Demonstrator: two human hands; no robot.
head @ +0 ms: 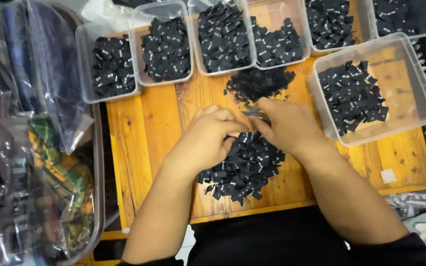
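Observation:
My left hand [208, 140] and my right hand [287, 125] meet fingertip to fingertip over the middle of a small wooden table [144, 133]. Between the fingers of both hands a few small black fabric labels [253, 112] are pinched. Under the hands lies a loose pile of black labels [245, 170] with small white print. A second, smaller pile of labels [260, 83] lies just beyond the hands.
Several clear plastic tubs [166, 47] holding black labels line the far edge of the table. A larger tub [422, 106] with labels stands at the right. Clear plastic bags of folded plaid cloth [57, 162] fill a bin on the left.

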